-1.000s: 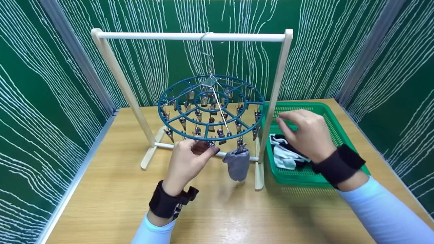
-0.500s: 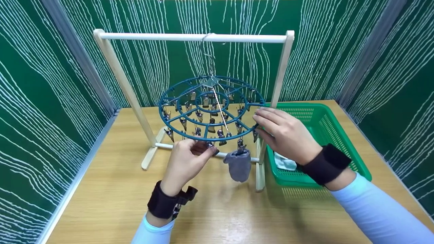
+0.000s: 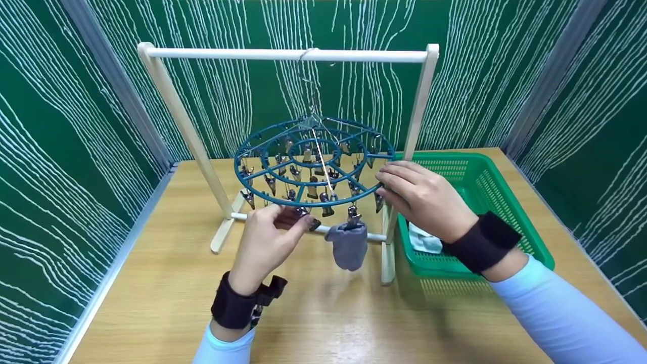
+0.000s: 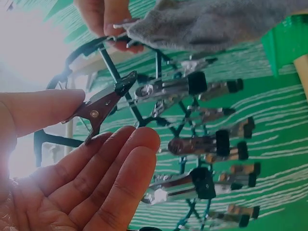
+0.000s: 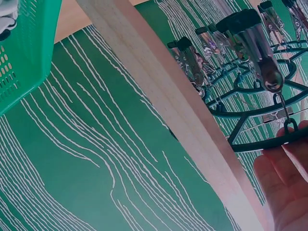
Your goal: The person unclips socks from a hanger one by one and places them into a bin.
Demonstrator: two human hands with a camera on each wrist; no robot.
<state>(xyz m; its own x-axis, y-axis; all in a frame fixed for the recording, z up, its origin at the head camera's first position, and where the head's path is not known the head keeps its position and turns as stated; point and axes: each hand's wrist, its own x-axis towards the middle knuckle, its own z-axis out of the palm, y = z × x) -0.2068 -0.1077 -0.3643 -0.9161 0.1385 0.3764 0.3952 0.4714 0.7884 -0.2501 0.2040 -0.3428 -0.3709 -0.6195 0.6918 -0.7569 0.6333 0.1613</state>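
Observation:
A round blue-green clip hanger (image 3: 323, 204) hangs by its hook from a wooden rack, with several metal clips under its rings. My left hand (image 3: 268, 242) pinches one clip (image 4: 98, 103) at the front edge, thumb on one handle and fingers against the other. My right hand (image 3: 429, 199) grips the outer ring on its right side, fingertips seen at the ring in the right wrist view. A small grey sock (image 3: 350, 247) dangles from a clip between the two hands. It also crosses the top of the left wrist view as grey cloth (image 4: 202, 26).
The rack's right post (image 3: 421, 101) stands just behind my right hand. A green basket (image 3: 525, 227) sits to the right, holding white and black cloth (image 3: 424, 241) partly hidden by that hand. Patterned green walls close in the wooden table (image 3: 151, 303).
My right hand has come left from over the basket onto the hanger's ring. The hanger has since turned slightly, carrying the sock, the pinched clip and my left hand a little left.

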